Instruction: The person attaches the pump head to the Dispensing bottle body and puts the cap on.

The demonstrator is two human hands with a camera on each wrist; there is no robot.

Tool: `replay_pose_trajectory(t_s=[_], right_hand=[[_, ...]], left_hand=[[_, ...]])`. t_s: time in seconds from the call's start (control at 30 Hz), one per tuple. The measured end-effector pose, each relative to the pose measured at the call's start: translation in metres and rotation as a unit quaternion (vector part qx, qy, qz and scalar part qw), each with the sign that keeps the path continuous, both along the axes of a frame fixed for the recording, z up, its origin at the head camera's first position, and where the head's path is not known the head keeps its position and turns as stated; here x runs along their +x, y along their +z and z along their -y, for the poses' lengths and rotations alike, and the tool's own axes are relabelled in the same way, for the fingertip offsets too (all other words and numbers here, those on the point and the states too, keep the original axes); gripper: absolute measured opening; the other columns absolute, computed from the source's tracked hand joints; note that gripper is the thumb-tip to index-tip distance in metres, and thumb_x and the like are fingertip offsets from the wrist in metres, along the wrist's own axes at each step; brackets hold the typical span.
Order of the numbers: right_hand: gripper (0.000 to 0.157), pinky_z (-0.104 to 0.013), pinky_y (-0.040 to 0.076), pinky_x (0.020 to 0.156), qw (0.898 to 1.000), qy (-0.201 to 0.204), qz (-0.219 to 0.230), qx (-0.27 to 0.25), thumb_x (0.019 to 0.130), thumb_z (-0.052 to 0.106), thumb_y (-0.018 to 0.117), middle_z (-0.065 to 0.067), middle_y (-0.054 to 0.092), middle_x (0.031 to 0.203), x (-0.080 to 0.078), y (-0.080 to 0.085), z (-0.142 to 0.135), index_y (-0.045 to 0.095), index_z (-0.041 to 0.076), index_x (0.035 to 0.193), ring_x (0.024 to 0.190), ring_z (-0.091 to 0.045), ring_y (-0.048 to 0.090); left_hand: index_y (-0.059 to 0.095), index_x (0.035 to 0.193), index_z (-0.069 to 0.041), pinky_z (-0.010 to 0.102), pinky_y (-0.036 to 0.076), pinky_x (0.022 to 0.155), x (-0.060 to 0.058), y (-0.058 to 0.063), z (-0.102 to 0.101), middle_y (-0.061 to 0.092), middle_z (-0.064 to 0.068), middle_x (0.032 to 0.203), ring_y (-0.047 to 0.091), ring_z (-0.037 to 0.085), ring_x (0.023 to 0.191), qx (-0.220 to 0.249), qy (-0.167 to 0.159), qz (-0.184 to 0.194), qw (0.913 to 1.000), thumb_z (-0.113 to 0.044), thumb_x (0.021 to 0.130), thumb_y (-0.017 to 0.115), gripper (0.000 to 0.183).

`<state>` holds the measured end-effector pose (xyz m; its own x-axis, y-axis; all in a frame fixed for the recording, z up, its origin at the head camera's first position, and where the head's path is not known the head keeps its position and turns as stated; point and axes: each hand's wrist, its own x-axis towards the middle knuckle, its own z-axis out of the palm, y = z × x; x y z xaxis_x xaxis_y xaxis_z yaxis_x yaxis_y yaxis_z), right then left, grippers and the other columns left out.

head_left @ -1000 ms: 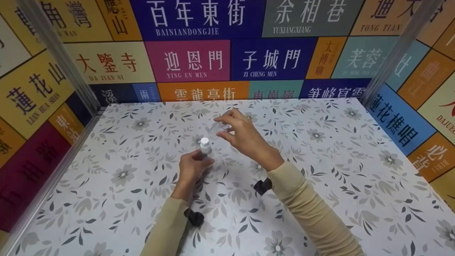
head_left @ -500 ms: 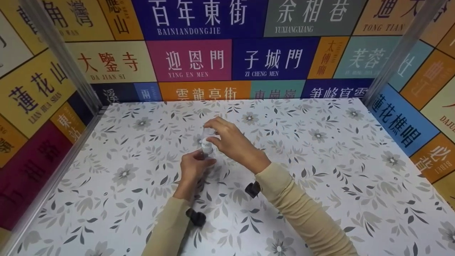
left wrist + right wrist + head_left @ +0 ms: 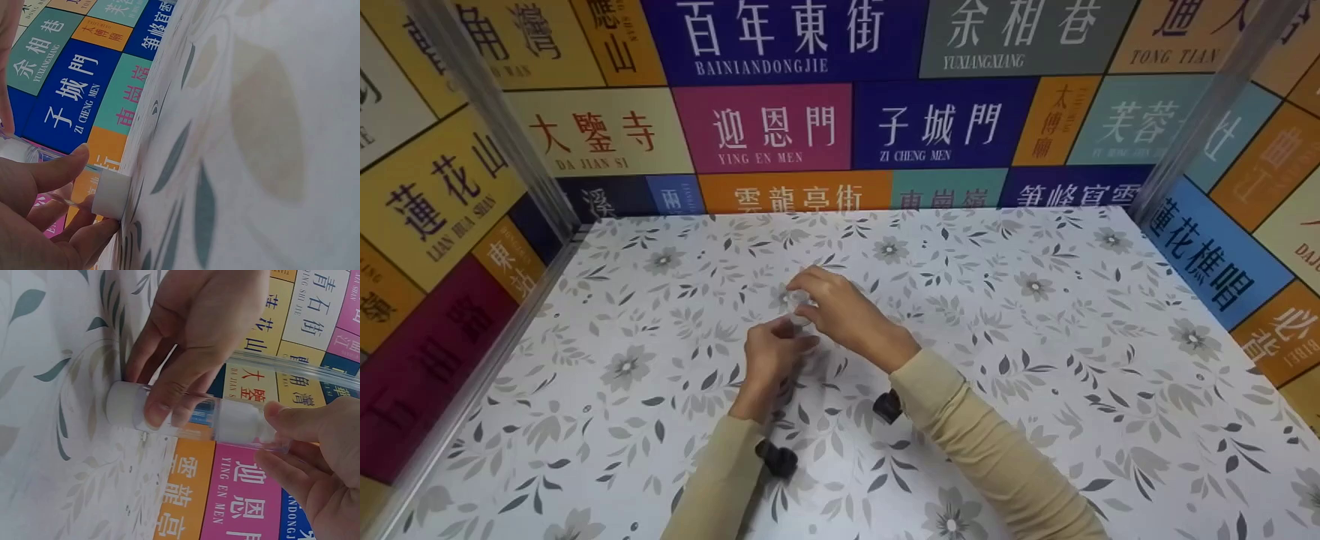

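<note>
A small clear bottle (image 3: 199, 419) stands upright, its white base (image 3: 111, 194) down on the patterned tabletop. My left hand (image 3: 769, 356) grips it round the see-through body, thumb on one side and fingers on the other. Over its white pump top (image 3: 239, 422) sits a clear cap (image 3: 799, 298). My right hand (image 3: 844, 311) pinches this cap between thumb and fingertips from above. In the right wrist view the cap surrounds the pump top, with the right fingertips near its far end.
The table (image 3: 1035, 420) has a white cover with grey leaves and flowers. Colourful sign panels (image 3: 780, 127) rise behind it and at both sides, with clear corner strips (image 3: 521, 150). A black wrist camera (image 3: 778, 459) hangs at the left sleeve.
The right hand has come left and down with the clear cap, from beside the bottle to over its white pump top. The left hand keeps its grip on the bottle.
</note>
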<state>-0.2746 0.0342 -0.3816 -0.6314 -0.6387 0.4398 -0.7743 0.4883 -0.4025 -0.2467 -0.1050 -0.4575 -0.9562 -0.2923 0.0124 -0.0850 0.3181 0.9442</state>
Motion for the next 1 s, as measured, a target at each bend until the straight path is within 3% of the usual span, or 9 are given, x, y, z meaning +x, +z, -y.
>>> replay_pose_trajectory(t_s=[0.17,0.3,0.53,0.77,0.9,1.0], right_hand=[[0.023,-0.036,0.058,0.088,1.000,-0.007,0.017,-0.007,0.091,0.001,0.069,-0.017,0.068,0.112,-0.001,-0.001,0.000,0.067,-0.003,0.113,0.102,-0.031,0.068],[0.021,-0.036,0.058,0.089,1.000,-0.018,0.019,-0.005,0.090,0.001,0.069,-0.017,0.068,0.109,-0.002,-0.001,0.003,0.067,-0.004,0.111,0.102,-0.031,0.068],[0.019,-0.036,0.057,0.092,0.999,-0.028,0.009,-0.016,0.089,0.001,0.071,-0.017,0.067,0.108,0.001,-0.005,0.007,0.065,-0.004,0.106,0.103,-0.030,0.068],[0.020,-0.035,0.057,0.090,0.999,-0.025,-0.011,-0.027,0.088,0.000,0.071,-0.016,0.065,0.106,0.004,-0.007,0.012,0.062,-0.004,0.106,0.102,-0.029,0.068],[0.026,-0.036,0.056,0.091,0.999,-0.031,-0.014,-0.010,0.090,0.002,0.070,-0.017,0.063,0.112,0.007,-0.006,0.015,0.058,-0.003,0.113,0.106,-0.029,0.066],[0.049,-0.036,0.054,0.097,0.999,-0.050,-0.006,0.013,0.090,0.008,0.072,-0.019,0.057,0.130,0.010,-0.005,0.014,0.049,-0.002,0.133,0.119,-0.031,0.062]], left_hand=[[0.075,0.111,0.002,0.025,0.052,0.069,-0.002,0.001,-0.001,0.074,0.017,0.093,0.064,0.019,0.079,0.011,-0.001,0.008,0.9999,-0.007,0.071,0.085,0.043],[0.076,0.108,0.001,0.022,0.050,0.063,-0.003,0.001,0.000,0.072,0.013,0.087,0.061,0.016,0.073,0.016,-0.002,0.007,0.9998,-0.006,0.071,0.085,0.038],[0.077,0.104,0.002,0.022,0.051,0.059,-0.001,0.002,0.001,0.074,0.017,0.089,0.062,0.014,0.065,0.020,-0.002,0.013,0.9997,-0.005,0.072,0.084,0.034],[0.077,0.107,-0.001,0.024,0.050,0.066,0.000,0.007,0.005,0.073,0.013,0.090,0.063,0.019,0.077,-0.003,0.001,0.013,0.9999,-0.007,0.071,0.083,0.037],[0.078,0.099,0.001,0.024,0.046,0.064,0.000,0.012,0.009,0.071,0.012,0.083,0.060,0.020,0.074,-0.047,-0.009,0.012,0.9988,-0.007,0.072,0.080,0.028],[0.073,0.110,0.004,0.028,0.051,0.073,0.002,0.021,0.013,0.072,0.016,0.092,0.063,0.024,0.083,-0.046,-0.037,0.038,0.9975,-0.004,0.074,0.077,0.037]])
